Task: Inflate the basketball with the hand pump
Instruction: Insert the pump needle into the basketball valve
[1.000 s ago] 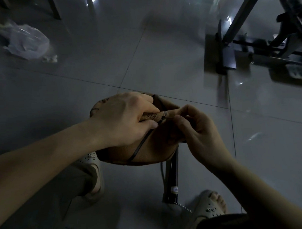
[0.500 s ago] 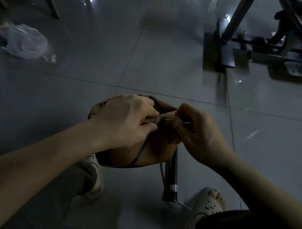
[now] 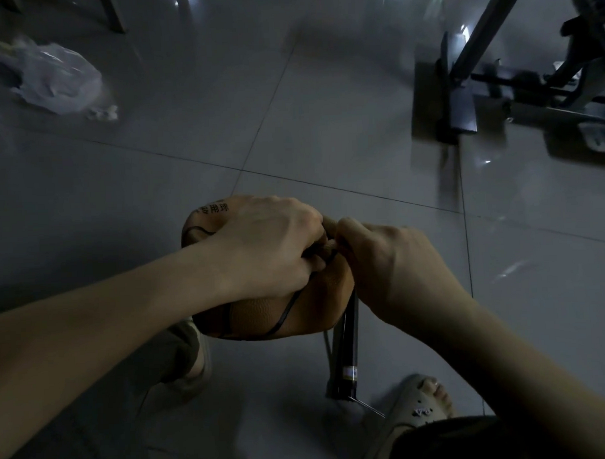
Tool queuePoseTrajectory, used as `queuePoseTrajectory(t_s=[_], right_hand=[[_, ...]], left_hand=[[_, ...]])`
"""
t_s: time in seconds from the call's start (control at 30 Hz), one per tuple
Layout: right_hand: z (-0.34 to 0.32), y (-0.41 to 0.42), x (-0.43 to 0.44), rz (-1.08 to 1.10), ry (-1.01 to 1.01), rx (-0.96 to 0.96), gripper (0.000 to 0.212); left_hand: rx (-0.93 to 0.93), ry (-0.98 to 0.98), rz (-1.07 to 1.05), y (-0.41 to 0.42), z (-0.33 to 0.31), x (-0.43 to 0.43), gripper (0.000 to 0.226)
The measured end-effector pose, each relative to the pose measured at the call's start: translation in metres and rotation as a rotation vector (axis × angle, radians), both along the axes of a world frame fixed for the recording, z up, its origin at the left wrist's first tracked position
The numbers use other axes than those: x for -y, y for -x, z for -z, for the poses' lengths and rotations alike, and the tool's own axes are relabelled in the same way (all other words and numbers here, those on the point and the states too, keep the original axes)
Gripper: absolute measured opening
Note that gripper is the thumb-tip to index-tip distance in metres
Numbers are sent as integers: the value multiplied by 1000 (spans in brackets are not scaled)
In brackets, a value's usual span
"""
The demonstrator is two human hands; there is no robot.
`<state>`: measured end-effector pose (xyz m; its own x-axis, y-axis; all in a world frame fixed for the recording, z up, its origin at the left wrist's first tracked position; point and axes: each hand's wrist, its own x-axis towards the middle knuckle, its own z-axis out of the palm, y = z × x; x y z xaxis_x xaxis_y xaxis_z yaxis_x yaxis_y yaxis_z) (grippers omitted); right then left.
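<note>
A deflated orange basketball with black seams and printed characters is held above the tiled floor at centre. My left hand grips its folded top from the left. My right hand is closed at the fold where the two hands meet; what it pinches is hidden by the fingers. The black hand pump stands upright on the floor just under the ball, between my feet, with a thin hose running up beside it.
My sandalled feet flank the pump. A crumpled plastic bag lies at the far left. A dark metal frame with a flat foot stands at the far right. Grey glossy floor tiles lie between them.
My right hand has closed tighter against my left at the ball's fold. The small metal tip seen earlier between the fingers is now hidden. The ball has hardly shifted.
</note>
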<state>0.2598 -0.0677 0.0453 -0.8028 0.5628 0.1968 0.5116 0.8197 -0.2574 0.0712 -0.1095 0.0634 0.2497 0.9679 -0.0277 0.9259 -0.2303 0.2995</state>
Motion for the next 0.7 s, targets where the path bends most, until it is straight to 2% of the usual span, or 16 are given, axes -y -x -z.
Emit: queuePoseTrajectory(t_s=[0.1, 0.23, 0.33, 0.47, 0.53, 0.6, 0.7], right_hand=[[8, 2, 1, 87, 78, -67, 32], [14, 7, 3, 173, 193, -113, 4], [20, 7, 4, 116, 173, -115, 8], [19, 4, 1, -109, 90, -66, 28], [20, 5, 0, -155, 88, -64, 32], [23, 7, 1, -111, 166, -137, 31], [27, 7, 1, 8, 360, -211, 16]], left_hand=[[35, 28, -12, 1, 4, 0, 19], [34, 40, -11, 2, 8, -1, 17], [35, 84, -3, 5, 11, -2, 16], [27, 139, 23, 10, 10, -1, 15], [26, 148, 40, 13, 11, 0, 14], [12, 144, 52, 17, 13, 1, 14], [18, 170, 78, 20, 16, 0, 16]])
